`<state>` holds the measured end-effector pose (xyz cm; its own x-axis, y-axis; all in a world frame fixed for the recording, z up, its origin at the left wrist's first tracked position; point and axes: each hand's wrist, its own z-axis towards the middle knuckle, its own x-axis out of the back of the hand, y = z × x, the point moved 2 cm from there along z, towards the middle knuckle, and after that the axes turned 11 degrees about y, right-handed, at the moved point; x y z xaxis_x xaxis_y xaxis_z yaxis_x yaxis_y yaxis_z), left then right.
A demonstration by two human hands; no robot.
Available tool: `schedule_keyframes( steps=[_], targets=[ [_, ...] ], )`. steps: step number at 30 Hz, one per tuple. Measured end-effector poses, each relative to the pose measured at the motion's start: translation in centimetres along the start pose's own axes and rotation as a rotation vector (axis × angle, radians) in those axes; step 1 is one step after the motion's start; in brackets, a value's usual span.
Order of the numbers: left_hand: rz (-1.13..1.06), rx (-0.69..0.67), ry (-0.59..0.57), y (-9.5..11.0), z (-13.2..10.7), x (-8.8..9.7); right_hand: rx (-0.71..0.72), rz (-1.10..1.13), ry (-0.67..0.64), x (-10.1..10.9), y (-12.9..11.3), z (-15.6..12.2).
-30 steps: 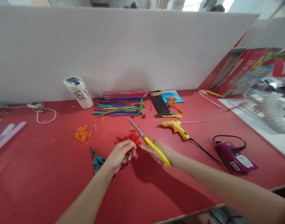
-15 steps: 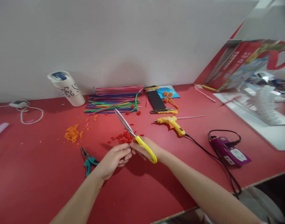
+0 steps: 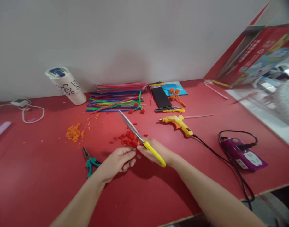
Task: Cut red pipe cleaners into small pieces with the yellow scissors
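My right hand is closed on a pair of yellow-handled scissors, whose blades point up and to the left. Close beside it, my left hand is closed in a pinch; what lies between its fingertips is too small to make out. A pile of red cut pieces lies just beyond both hands, partly under the scissor blades. Left of my left hand rest teal-handled pliers, their jaws pointing away from me. A heap of orange bits sits farther left.
Colourful pipe cleaners lie along the wall, near a tumbler. To the right are a phone, a utility knife, orange flower shapes and a yellow glue gun. Its cord runs by a purple power strip.
My right hand and the scissors have shifted slightly right, leaving a small gap from my left fingertips. The view has turned a little, too.
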<state>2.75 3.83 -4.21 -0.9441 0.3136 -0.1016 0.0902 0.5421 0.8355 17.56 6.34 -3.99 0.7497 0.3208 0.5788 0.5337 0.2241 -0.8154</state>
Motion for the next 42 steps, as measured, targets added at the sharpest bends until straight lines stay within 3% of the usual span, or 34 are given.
schedule_keyframes(
  steps=[7,13,19,24,29,34,42],
  targets=[
    [-0.032,0.077,-0.027,0.0,-0.1,0.2,-0.065,0.028,-0.008,0.4,-0.2,-0.4],
    [-0.044,0.024,0.017,-0.1,0.2,0.3,-0.148,0.048,0.023,0.1,-0.1,-0.2],
    [-0.064,-0.155,0.253,0.3,0.7,1.2,-0.242,0.041,0.066,1.4,-0.3,-1.3],
    [-0.152,-0.221,0.391,0.5,0.8,1.5,-0.323,-0.18,-0.108,3.1,-0.8,-4.3],
    [-0.153,-0.216,0.372,0.7,0.6,1.1,-0.313,-0.261,-0.237,2.7,-1.2,-5.8],
    [-0.153,-0.204,0.358,0.8,0.4,1.1,-0.297,-0.232,-0.225,1.7,-1.2,-5.6],
    [-0.121,-0.202,0.354,0.7,0.3,1.5,-0.28,-0.193,-0.238,1.8,-2.2,-5.1]
  ],
)
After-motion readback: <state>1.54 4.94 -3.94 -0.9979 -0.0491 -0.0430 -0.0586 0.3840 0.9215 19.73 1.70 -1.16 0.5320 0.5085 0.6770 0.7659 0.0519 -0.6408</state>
